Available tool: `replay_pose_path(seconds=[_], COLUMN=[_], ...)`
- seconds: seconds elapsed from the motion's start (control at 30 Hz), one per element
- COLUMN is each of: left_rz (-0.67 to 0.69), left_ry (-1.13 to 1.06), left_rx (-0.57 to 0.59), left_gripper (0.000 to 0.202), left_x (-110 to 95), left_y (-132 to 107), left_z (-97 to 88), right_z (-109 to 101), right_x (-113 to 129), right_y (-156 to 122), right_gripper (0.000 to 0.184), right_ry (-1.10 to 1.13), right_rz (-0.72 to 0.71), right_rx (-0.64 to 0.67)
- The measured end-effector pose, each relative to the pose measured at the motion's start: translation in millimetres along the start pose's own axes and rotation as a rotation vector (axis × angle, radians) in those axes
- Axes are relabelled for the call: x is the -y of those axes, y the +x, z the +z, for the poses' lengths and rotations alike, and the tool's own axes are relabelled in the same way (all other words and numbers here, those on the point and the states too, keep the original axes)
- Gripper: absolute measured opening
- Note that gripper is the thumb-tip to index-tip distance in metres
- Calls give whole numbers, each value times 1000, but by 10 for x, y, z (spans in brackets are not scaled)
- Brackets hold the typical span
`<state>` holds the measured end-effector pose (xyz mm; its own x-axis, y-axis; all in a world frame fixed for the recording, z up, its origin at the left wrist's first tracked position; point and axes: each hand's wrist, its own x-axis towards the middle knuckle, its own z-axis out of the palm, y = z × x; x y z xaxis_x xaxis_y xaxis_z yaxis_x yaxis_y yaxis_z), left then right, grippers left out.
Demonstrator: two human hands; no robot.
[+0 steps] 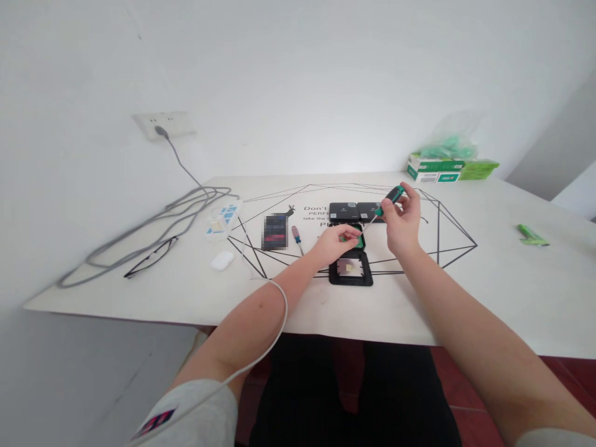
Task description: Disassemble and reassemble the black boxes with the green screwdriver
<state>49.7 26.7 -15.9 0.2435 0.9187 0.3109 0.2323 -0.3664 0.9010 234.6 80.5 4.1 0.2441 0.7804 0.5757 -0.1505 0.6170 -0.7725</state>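
My right hand (401, 218) is closed round the green-and-black handle of a screwdriver (389, 200), whose thin shaft slants down to the left. My left hand (336, 242) pinches a small green part right at the shaft's tip, above an opened black square device (351, 270) lying on the table. Inside the device's frame a pale inner plate shows. What exactly the left fingers hold is too small to name.
Two black boxes (356, 212) lie behind the hands. A second small screwdriver (297, 238), a dark card (275, 230), a white earbud case (222, 260), glasses (151, 257), a power strip (222, 220) with grey cables, green boxes (442, 167) and a green packet (531, 234) rest on the white table (488, 292).
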Motion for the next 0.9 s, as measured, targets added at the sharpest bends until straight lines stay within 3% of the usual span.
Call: replay_pose_path(seconds=[0.4,0.67,0.9], left_rz=[26,8,3], left_ry=[36,139,158], left_rx=[11,34,93], left_gripper=[17,17,24], left_x=[-39,-120,-173], left_y=[-31,-83,-125], left_z=[53,111,141], right_z=[-68,-53,-44], right_x=[-28,105,225], right_y=[23,-47,-58], right_gripper=[68,65,55], right_ry=[-73,-112,-88], right_rz=[-83,-164,-139], right_rx=[67,127,174])
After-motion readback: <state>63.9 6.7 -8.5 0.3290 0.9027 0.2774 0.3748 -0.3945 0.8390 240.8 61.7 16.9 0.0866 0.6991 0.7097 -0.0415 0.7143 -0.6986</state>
